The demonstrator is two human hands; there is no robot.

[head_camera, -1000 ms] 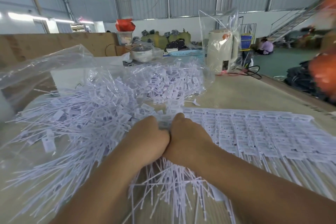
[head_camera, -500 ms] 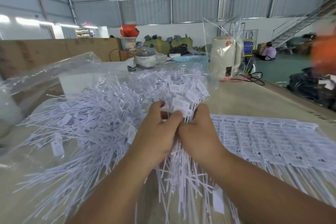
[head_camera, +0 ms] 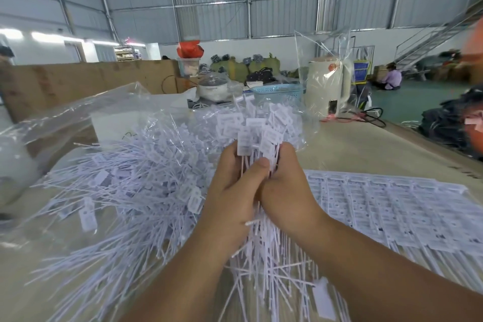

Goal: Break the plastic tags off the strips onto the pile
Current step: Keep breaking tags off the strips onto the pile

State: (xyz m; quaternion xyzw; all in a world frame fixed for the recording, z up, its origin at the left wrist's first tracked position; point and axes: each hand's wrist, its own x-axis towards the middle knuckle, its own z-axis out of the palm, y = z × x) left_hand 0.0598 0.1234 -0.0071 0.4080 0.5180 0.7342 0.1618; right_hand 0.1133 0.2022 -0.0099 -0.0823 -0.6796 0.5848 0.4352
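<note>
Both hands, the left hand (head_camera: 230,198) and the right hand (head_camera: 285,191), are gripping a bundle of tags (head_camera: 257,138) above the pile (head_camera: 136,178) on the bench (head_camera: 366,149), so the next move is probably calling for twisting them free.

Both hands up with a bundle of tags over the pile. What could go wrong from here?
1. The left hand and right hand grip the bundle of tags raised above the pile; loose tags could slip out and scatter.
2. The uncut sheets lie right beside the hands; falling tags may land there and mix in.
3. The clear bag lies close to the pile, so the long tails could snag it.
</note>
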